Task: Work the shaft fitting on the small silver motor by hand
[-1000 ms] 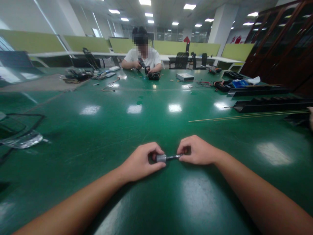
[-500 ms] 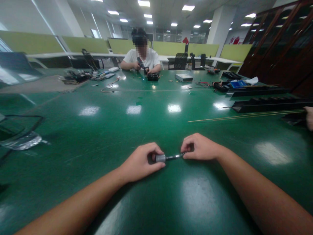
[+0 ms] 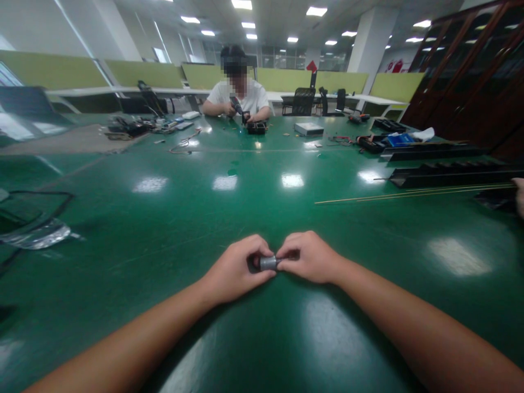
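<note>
Clasping a silver cylinder (image 3: pixel 268 263), left grip (image 3: pixel 238 268) faces right grip (image 3: pixel 310 257), pinching its shaft (image 3: pixel 280 260); black trough (image 3: pixel 446 177), contents unclear.

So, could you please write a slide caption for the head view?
Left hand grips a silver cylinder, right hand at its end, above a green table.

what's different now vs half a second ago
The right hand has moved left along the thin shaft, right up to the silver cylinder; its fingers now cover most of the shaft. Nothing has visibly been let go. The left hand stays gripping the cylinder, and the person opposite looks unchanged.
</note>
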